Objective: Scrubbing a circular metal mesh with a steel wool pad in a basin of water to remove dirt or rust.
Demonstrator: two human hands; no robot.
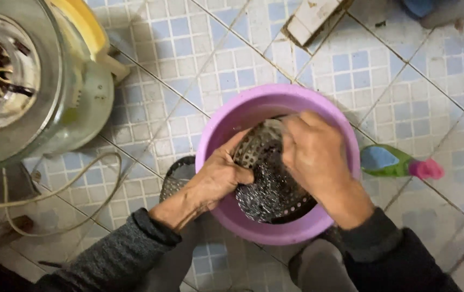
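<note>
Both your hands are in the round purple plastic basin [226,121] on the blue-and-white tiled floor [351,70].

At the floor's left edge stands a pale green and yellow round machine [53,92], its cream cord [58,189] looping beside it. Your left hand [218,176] is closed around the rim of the perforated round metal strainer [256,146], which stands tilted inside the basin. Your right hand [310,151] is curled over a steel wool scrubber [270,192], pressing it against the strainer. A green bottle with a pink cap [397,164] lies just right of the basin.

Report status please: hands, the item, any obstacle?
Left hand grips perforated metal strainer. Right hand presses steel scourer on it, over purple basin. Nothing blocking.
</note>
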